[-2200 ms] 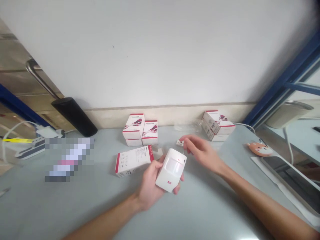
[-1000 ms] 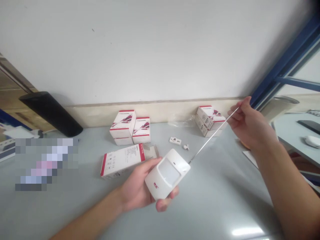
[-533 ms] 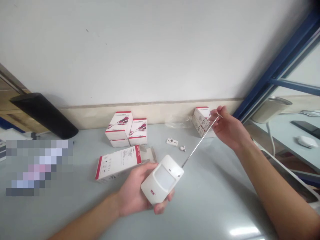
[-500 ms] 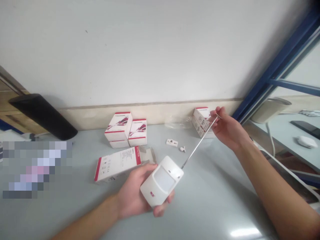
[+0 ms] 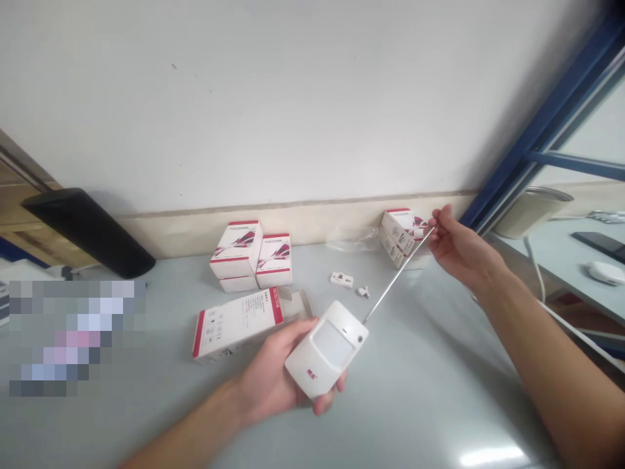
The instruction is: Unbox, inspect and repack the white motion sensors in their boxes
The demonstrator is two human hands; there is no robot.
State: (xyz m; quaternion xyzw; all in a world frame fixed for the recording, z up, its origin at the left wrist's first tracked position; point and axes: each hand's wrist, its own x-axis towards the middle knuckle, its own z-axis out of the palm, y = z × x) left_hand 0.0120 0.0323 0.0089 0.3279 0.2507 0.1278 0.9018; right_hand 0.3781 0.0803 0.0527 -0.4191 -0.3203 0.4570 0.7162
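A white motion detector (image 5: 326, 350) with a pale window lies in my left hand (image 5: 273, 371), whose fingers wrap around its lower body. From its top corner a thin metal antenna (image 5: 398, 275) stretches out toward the upper right. My right hand (image 5: 459, 244) pinches the antenna's far tip between thumb and fingers. Just behind my left hand is the opened detector box (image 5: 239, 322), white and red, its flap end facing right. Beyond the detector sit a small white bracket (image 5: 341, 280) and a small white swivel piece (image 5: 362, 292).
Small white-and-red boxes are stacked at the back left (image 5: 237, 251) and more boxes (image 5: 396, 238) at the back right, beside clear plastic (image 5: 351, 241). A black cylinder (image 5: 92, 231) leans at the left. A blue frame (image 5: 527, 117) borders the right side of the grey table (image 5: 420, 404).
My right hand has moved slightly right, and the antenna looks a little longer. The detector has shifted slightly right in view, partly as the whole view shifts.
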